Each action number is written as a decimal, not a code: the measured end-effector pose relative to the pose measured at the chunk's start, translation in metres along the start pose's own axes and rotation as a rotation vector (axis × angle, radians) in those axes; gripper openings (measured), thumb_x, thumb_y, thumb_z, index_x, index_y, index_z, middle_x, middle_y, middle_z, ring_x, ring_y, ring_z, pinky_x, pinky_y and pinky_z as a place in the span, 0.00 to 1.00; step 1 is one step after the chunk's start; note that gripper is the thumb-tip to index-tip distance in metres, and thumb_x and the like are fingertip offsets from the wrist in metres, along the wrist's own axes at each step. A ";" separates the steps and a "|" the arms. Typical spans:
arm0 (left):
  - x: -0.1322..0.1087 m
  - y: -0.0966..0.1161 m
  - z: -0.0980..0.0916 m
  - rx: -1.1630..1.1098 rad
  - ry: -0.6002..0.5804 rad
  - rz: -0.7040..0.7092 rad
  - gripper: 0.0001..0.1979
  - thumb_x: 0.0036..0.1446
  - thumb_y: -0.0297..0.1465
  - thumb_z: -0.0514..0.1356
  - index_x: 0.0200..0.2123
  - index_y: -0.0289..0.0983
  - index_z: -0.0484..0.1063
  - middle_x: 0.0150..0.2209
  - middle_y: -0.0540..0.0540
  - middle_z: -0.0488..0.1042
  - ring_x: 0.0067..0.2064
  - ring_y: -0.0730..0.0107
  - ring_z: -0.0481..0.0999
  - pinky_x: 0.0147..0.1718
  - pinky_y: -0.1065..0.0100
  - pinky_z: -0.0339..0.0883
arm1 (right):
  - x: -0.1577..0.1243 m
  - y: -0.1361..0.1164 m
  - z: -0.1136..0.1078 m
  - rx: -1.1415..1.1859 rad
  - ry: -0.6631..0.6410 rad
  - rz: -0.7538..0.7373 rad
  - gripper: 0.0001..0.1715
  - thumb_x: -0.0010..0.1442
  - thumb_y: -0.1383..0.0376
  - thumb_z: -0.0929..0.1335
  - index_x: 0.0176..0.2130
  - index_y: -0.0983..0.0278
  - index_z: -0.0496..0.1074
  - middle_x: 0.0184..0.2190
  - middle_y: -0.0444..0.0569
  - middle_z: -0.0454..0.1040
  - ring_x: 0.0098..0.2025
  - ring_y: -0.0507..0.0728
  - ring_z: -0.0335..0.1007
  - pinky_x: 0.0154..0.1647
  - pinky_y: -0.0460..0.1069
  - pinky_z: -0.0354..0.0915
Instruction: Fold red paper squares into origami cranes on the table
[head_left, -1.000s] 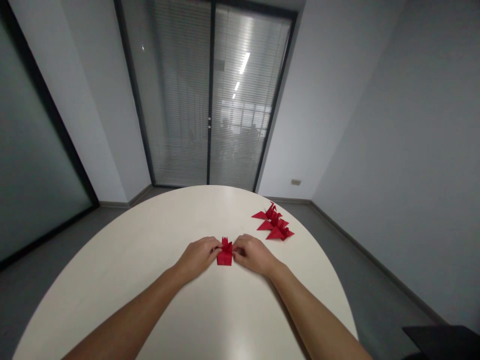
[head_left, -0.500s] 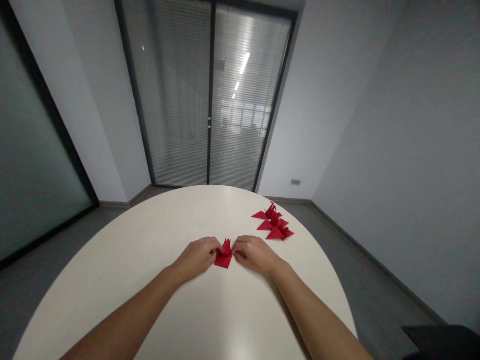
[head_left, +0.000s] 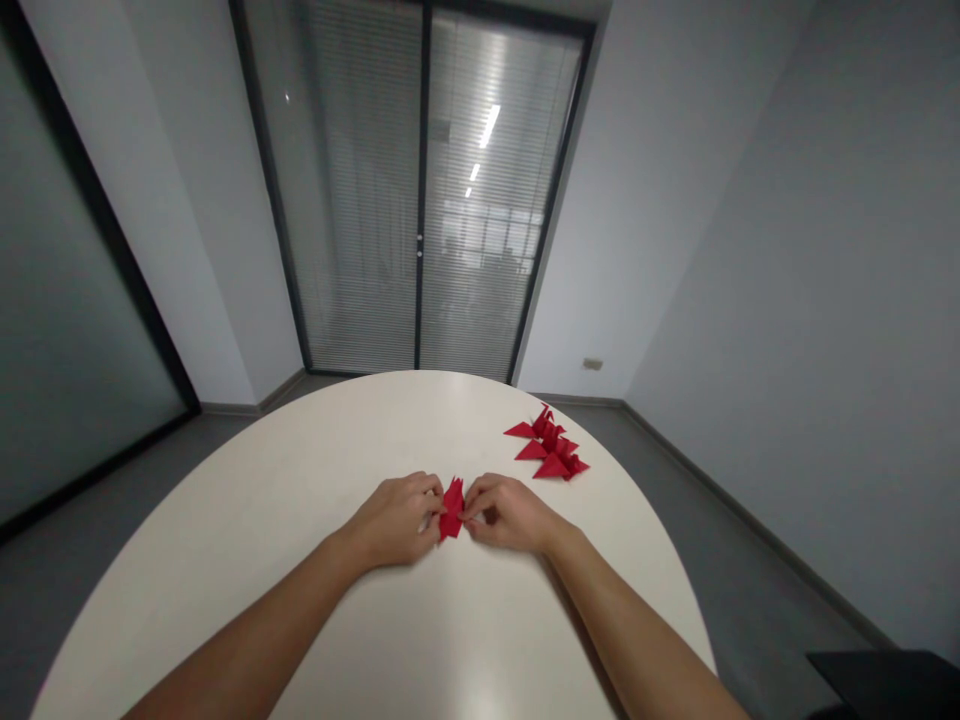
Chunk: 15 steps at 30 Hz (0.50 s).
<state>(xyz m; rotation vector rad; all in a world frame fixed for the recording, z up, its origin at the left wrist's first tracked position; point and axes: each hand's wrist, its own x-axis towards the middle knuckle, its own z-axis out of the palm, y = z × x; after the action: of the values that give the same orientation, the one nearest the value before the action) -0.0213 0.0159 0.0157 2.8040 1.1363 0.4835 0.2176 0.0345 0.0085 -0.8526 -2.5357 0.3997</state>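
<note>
A small folded red paper piece sits between my two hands just above the white round table. My left hand pinches its left side with curled fingers. My right hand pinches its right side the same way. Most of the paper is hidden by my fingertips; only a narrow pointed part shows. Both forearms reach in from the bottom of the view.
Three finished red origami pieces lie in a cluster at the table's far right, near its edge. Behind the table are glass doors with blinds. A dark object shows at the bottom right corner.
My hands have drawn closer together and the red paper has been folded narrower; its flat lower part, visible before, is now tucked between my fingers.
</note>
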 end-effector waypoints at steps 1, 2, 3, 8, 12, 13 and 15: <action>0.001 0.005 -0.002 0.042 -0.007 -0.014 0.08 0.60 0.32 0.58 0.35 0.41 0.78 0.40 0.46 0.75 0.42 0.63 0.74 0.43 0.64 0.67 | 0.000 0.001 0.000 0.016 0.003 0.011 0.14 0.52 0.71 0.71 0.38 0.58 0.82 0.36 0.46 0.79 0.38 0.54 0.73 0.41 0.46 0.66; 0.002 0.011 -0.004 0.090 -0.013 -0.038 0.11 0.63 0.35 0.56 0.35 0.40 0.78 0.39 0.45 0.76 0.41 0.61 0.74 0.41 0.63 0.68 | 0.000 0.001 0.000 0.030 0.003 0.022 0.14 0.52 0.71 0.71 0.39 0.58 0.82 0.36 0.46 0.80 0.39 0.54 0.73 0.41 0.46 0.67; 0.003 0.016 -0.005 0.133 -0.022 -0.058 0.13 0.64 0.36 0.55 0.35 0.39 0.78 0.38 0.43 0.76 0.41 0.60 0.74 0.39 0.62 0.68 | 0.000 0.002 0.000 0.039 0.002 0.034 0.14 0.52 0.71 0.71 0.39 0.58 0.82 0.37 0.46 0.80 0.39 0.55 0.73 0.42 0.47 0.67; 0.008 0.036 -0.003 0.215 -0.109 -0.140 0.12 0.65 0.32 0.54 0.36 0.37 0.78 0.38 0.39 0.78 0.43 0.56 0.74 0.37 0.62 0.68 | -0.001 0.006 0.000 0.045 0.008 0.051 0.14 0.53 0.70 0.71 0.40 0.59 0.81 0.36 0.46 0.80 0.40 0.55 0.73 0.44 0.48 0.67; 0.010 0.050 -0.002 0.210 -0.119 -0.214 0.14 0.63 0.39 0.58 0.36 0.36 0.78 0.37 0.36 0.78 0.44 0.52 0.74 0.38 0.59 0.68 | -0.002 0.009 0.001 0.058 0.009 0.032 0.09 0.51 0.70 0.72 0.34 0.60 0.81 0.35 0.46 0.79 0.40 0.55 0.72 0.42 0.47 0.66; 0.010 0.053 -0.002 0.222 -0.133 -0.219 0.14 0.63 0.40 0.59 0.37 0.36 0.78 0.37 0.36 0.79 0.44 0.51 0.74 0.38 0.59 0.68 | -0.002 0.009 0.001 0.064 0.010 0.030 0.07 0.51 0.70 0.72 0.32 0.60 0.81 0.35 0.46 0.78 0.40 0.55 0.72 0.42 0.47 0.66; 0.010 0.054 -0.001 0.238 -0.148 -0.217 0.12 0.62 0.38 0.59 0.38 0.35 0.77 0.38 0.36 0.79 0.45 0.51 0.74 0.38 0.59 0.68 | -0.001 0.007 -0.001 0.066 0.017 0.027 0.06 0.51 0.71 0.72 0.31 0.61 0.79 0.35 0.46 0.78 0.40 0.55 0.72 0.42 0.48 0.66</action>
<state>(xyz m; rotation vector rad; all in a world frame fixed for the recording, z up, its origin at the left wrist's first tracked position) 0.0215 -0.0161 0.0291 2.7989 1.5313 0.1277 0.2223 0.0393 0.0057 -0.8631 -2.4834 0.4803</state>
